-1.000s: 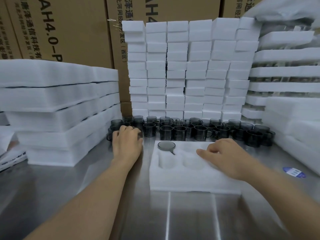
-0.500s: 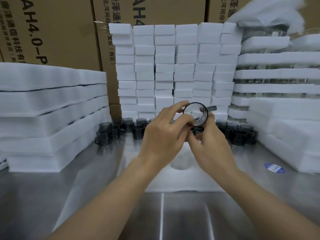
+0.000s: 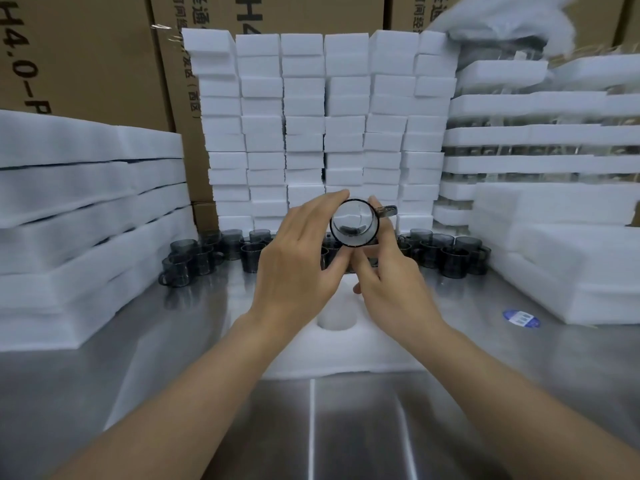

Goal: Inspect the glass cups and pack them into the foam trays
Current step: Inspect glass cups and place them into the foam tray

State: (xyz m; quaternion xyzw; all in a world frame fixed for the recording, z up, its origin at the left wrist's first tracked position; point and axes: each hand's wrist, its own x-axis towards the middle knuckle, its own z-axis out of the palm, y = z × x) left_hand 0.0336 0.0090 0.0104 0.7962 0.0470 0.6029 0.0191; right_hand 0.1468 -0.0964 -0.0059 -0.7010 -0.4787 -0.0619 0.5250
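Both hands hold one smoky glass cup [image 3: 354, 223] up in front of me, its mouth turned toward the camera and its handle pointing right. My left hand [image 3: 301, 258] grips it from the left with thumb below and fingers above. My right hand [image 3: 384, 275] holds it from the right and below. Under the hands lies a white foam tray [image 3: 346, 348] with round pockets, one pocket showing bare. A row of several more dark glass cups [image 3: 446, 252] stands on the steel table behind the tray.
Stacks of foam sheets [image 3: 79, 209] rise at the left and foam trays [image 3: 561, 244] at the right. A wall of small foam blocks [image 3: 322, 126] stands behind the cups, with cardboard boxes beyond. A blue sticker [image 3: 520, 318] lies on the table at the right.
A second ago both hands were down by the tray and the cup row. They have since lifted one cup, and it has turned its mouth toward me.
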